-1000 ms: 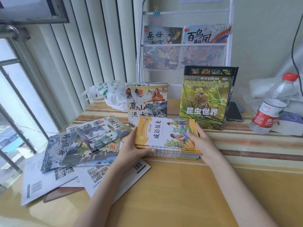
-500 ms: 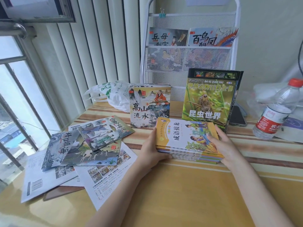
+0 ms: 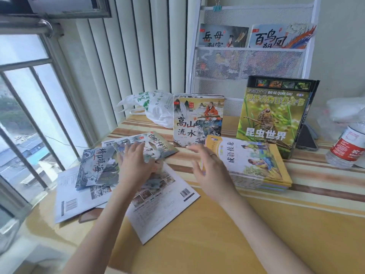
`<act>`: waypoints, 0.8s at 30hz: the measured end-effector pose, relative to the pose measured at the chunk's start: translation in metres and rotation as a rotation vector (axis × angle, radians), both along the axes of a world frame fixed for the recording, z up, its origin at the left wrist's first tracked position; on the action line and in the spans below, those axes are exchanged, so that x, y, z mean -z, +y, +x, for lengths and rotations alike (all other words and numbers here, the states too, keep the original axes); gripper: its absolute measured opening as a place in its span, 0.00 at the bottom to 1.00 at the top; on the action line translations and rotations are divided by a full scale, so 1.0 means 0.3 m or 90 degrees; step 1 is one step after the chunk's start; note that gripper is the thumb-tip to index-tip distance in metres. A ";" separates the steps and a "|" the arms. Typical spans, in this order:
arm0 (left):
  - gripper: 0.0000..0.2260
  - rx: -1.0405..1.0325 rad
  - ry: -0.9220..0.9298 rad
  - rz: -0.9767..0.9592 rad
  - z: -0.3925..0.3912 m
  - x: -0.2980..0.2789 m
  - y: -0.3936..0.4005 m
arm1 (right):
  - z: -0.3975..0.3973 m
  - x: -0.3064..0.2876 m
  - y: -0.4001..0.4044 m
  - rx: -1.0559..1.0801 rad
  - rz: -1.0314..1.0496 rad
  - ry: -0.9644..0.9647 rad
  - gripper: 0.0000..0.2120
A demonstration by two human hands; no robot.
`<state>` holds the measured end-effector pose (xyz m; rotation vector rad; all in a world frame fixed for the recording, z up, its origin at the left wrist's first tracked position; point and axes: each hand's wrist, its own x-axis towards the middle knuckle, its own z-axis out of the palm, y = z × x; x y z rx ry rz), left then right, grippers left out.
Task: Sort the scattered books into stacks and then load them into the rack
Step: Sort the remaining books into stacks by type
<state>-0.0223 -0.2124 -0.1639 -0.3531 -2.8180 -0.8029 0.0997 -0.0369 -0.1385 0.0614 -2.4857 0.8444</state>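
Note:
A stack of yellow-covered books (image 3: 256,165) lies flat on the table's right of centre, with no hand on it. My right hand (image 3: 209,171) hovers just left of that stack, fingers spread and blurred. My left hand (image 3: 134,165) lies with straight fingers over the scattered thin picture books (image 3: 94,167) at the left. Several of these overlap, some face down with white backs (image 3: 166,206). Two books stand upright at the back: a painted-cover one (image 3: 197,121) and a green insect one (image 3: 272,115). The white mesh rack (image 3: 250,64) behind holds two books in its upper pocket.
A white plastic bag (image 3: 156,109) sits at the back left by the radiator. A water bottle (image 3: 349,147) stands at the right edge, and a phone (image 3: 306,141) lies behind the insect book. The window is close on the left. Bare yellow tabletop (image 3: 237,234) lies near me.
Both hands slid the yellow stack to the right, then let go of it. They have moved left, the left hand now over the scattered books.

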 end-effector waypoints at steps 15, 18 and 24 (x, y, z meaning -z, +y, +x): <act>0.14 -0.207 -0.352 0.771 -0.015 -0.041 -0.325 | -0.321 0.153 -0.215 -0.117 0.094 -0.224 0.20; 0.14 -0.194 -0.404 0.871 0.002 -0.023 -0.335 | -0.290 0.149 -0.211 -0.119 0.027 -0.184 0.15; 0.07 -0.047 -0.397 0.878 0.049 -0.012 -0.346 | -0.243 0.122 -0.220 -0.126 0.070 -0.169 0.13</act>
